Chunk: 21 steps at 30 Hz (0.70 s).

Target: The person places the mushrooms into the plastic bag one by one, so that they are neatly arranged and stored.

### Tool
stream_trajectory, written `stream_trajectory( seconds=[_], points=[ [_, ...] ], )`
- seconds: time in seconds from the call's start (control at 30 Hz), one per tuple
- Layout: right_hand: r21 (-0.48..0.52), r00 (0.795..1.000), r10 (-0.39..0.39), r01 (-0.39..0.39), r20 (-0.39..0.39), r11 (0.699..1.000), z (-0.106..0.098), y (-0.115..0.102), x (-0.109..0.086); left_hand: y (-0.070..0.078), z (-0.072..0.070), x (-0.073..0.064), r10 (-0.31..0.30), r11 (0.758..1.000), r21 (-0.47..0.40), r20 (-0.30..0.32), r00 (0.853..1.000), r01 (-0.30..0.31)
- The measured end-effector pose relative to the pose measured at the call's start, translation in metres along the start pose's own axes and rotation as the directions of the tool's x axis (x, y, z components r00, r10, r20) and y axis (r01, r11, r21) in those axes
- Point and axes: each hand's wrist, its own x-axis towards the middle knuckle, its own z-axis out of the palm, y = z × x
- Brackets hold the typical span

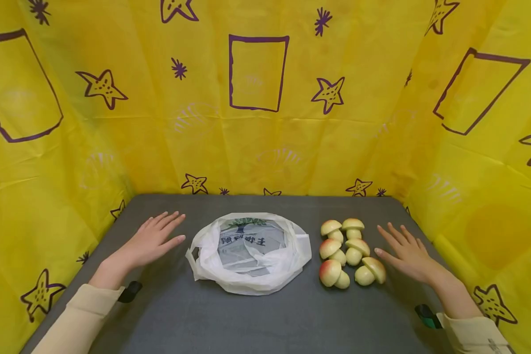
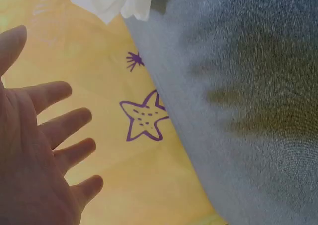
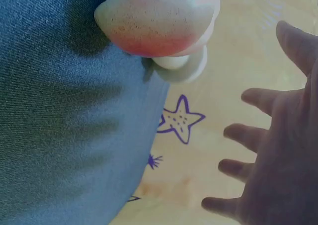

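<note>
Six toy mushrooms [image 1: 348,251] sit in two short rows at about three o'clock on the grey bench [image 1: 265,314], caps pale yellow, two blushed red. None is lifted. My right hand [image 1: 408,254] lies flat just beside them on their three o'clock side, fingers straight and spread, holding nothing; the thumb is nearest the closest mushroom, and I cannot tell whether it touches. The right wrist view shows that red-capped one [image 3: 156,21] close above my fingers [image 3: 248,135].

The white plastic bag [image 1: 249,251] lies crumpled at the centre, mouth open and flat, just at nine o'clock from the mushrooms. My left hand [image 1: 152,241] rests flat at nine o'clock of the bag, grip wide, apart from it.

My reading: this is the start, nothing picked. The next move, I judge, calls for curling the right grip round the nearest mushroom while the left holds the bag's rim.

Room: bare bench towards six o'clock; the yellow star-printed curtain [image 1: 256,123] closes in at twelve, nine and three, tight behind my right hand.
</note>
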Motion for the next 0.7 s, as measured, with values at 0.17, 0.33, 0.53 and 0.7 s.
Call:
stream_trajectory(
  seconds=[0.17,0.33,0.53,0.7],
  points=[
    [0.011,0.998,-0.040,0.040,-0.044,0.999,0.001,-0.001,-0.003,0.005,0.004,0.001,0.020,0.998,-0.052,-0.006,1.000,-0.020],
    [0.034,0.991,-0.087,0.091,-0.097,0.995,0.001,-0.001,-0.005,0.010,0.010,0.001,0.022,0.989,-0.145,-0.062,0.998,-0.031],
    [0.104,0.980,-0.116,0.134,-0.164,0.985,0.004,-0.002,-0.010,0.013,0.017,0.004,0.002,0.974,-0.225,-0.133,0.991,-0.032],
    [0.128,0.964,-0.123,0.156,-0.237,0.979,0.006,-0.006,-0.016,0.013,0.023,0.004,-0.033,0.960,-0.280,-0.153,0.988,-0.011]
  ],
)
